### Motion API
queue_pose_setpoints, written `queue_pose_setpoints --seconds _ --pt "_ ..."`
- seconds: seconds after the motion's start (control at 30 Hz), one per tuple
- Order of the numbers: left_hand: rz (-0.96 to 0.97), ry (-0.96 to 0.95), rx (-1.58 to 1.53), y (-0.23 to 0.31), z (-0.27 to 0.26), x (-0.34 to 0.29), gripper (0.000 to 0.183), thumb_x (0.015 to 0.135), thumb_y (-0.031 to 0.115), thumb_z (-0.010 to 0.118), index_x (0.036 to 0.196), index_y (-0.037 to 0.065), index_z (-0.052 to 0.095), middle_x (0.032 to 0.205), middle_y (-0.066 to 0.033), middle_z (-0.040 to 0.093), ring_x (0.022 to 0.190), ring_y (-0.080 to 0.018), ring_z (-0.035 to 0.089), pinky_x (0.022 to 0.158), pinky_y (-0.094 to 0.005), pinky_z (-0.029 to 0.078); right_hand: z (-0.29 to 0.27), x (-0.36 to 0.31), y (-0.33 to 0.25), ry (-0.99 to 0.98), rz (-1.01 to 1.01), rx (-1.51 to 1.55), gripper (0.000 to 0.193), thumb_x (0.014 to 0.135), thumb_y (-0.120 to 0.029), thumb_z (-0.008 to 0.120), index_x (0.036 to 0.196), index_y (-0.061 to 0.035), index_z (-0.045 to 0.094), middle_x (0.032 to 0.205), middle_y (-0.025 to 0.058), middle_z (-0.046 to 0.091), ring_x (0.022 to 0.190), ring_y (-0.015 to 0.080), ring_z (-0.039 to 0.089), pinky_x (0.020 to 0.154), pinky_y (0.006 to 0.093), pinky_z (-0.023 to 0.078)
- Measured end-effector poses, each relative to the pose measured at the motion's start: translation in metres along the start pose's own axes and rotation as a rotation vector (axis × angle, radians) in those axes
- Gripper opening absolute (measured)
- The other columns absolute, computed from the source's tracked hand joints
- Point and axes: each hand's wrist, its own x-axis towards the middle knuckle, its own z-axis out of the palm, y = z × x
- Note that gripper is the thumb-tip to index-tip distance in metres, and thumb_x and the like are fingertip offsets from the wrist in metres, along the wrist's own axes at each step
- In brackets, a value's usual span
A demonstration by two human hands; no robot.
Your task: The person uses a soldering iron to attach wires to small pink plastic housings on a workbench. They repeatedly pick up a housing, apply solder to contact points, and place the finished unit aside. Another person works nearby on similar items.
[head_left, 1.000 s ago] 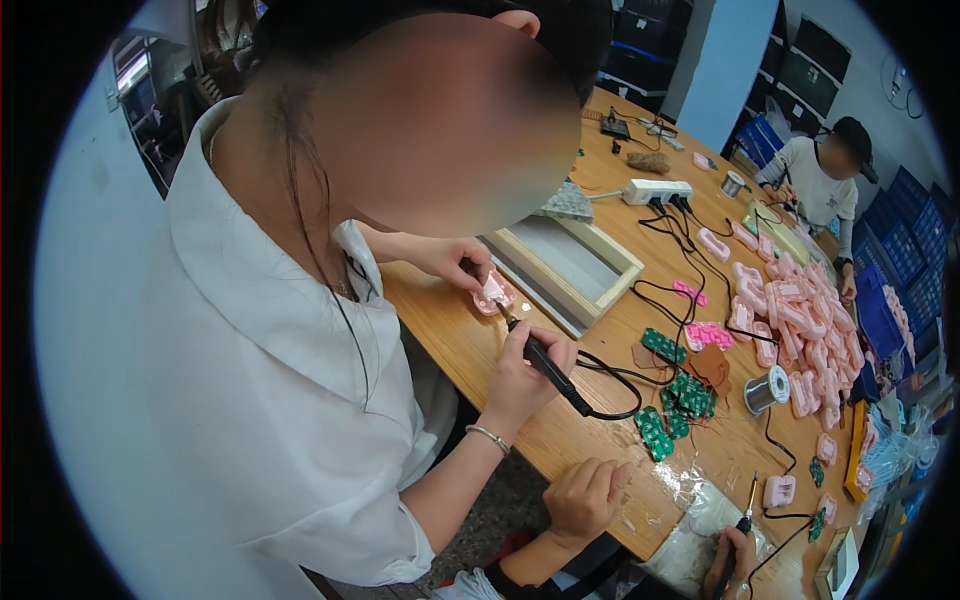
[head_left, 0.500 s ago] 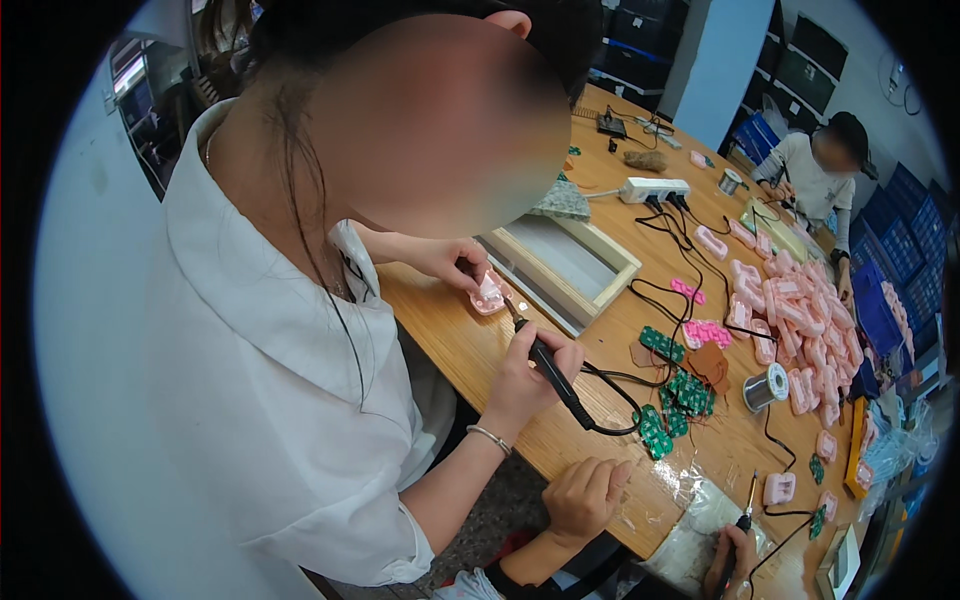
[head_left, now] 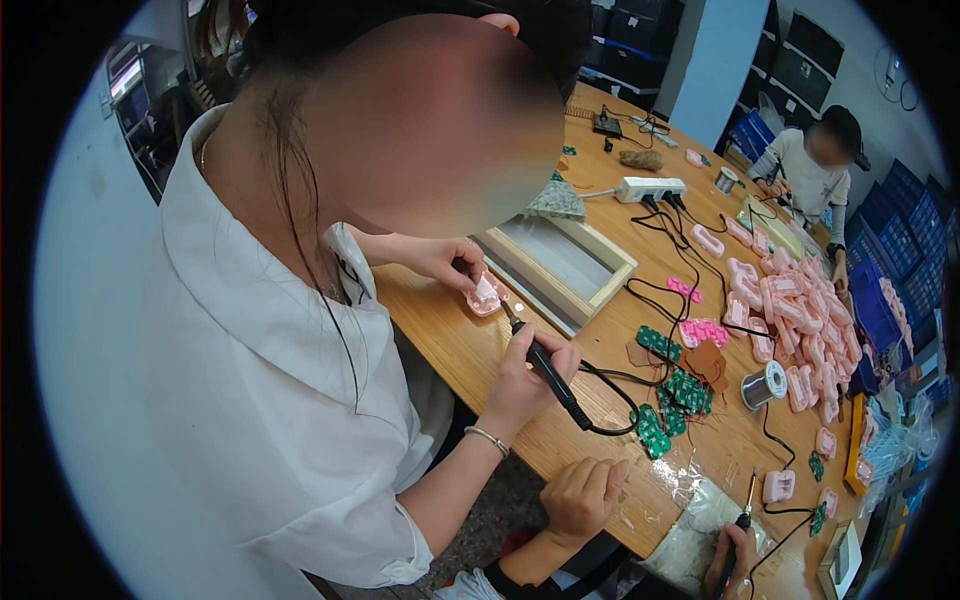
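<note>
At the near edge of the table rests my left hand [head_left: 583,502], its fingers curled closed and nothing visible in them. My right hand [head_left: 735,556] is closed round the black handle of a soldering iron [head_left: 744,520], low in the view. The iron's bare metal tip points up and away, above a clear plastic-covered pale sheet [head_left: 700,530]. Just beyond the tip stands a pink plastic housing [head_left: 779,487]. Small green circuit boards [head_left: 817,522] lie to the right of it, next to another pink piece [head_left: 828,500].
A co-worker in a white shirt [head_left: 270,400] sits at left, holding a soldering iron [head_left: 552,375] against a pink housing [head_left: 486,296]. A solder spool [head_left: 764,386], green boards [head_left: 686,392], a heap of pink housings [head_left: 805,310], cables and a power strip [head_left: 650,189] occupy the table.
The whole view has shifted very slightly. Both my hands hold the same pose, and the soldering iron in my right hand stays in place.
</note>
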Motion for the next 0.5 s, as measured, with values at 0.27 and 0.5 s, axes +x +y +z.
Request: queue_pose_setpoints --seconds 0.27,0.5 --pt "-0.001 0.002 0.004 0.0 0.001 -0.001 0.022 0.088 0.023 0.066 0.071 0.011 0.059 0.063 -0.0017 0.054 0.054 -0.0204 0.056 0.048 -0.031 0.043 0.004 0.007 -0.008 0.062 0.004 0.022 0.012 0.087 0.004 0.06 0.097 -0.0021 0.061 0.075 0.0089 0.053 0.06 0.0149 0.054 0.052 0.025 0.043" --pt "0.017 0.04 -0.006 0.0 0.003 0.001 0.023 0.088 0.024 0.067 0.07 0.012 0.058 0.062 -0.0022 0.053 0.053 -0.0211 0.055 0.046 -0.032 0.042 0.006 0.01 -0.014 0.072 0.003 0.051 0.014 0.086 0.005 0.06 0.097 -0.0028 0.061 0.075 0.0092 0.054 0.059 0.015 0.054 0.051 0.025 0.043"
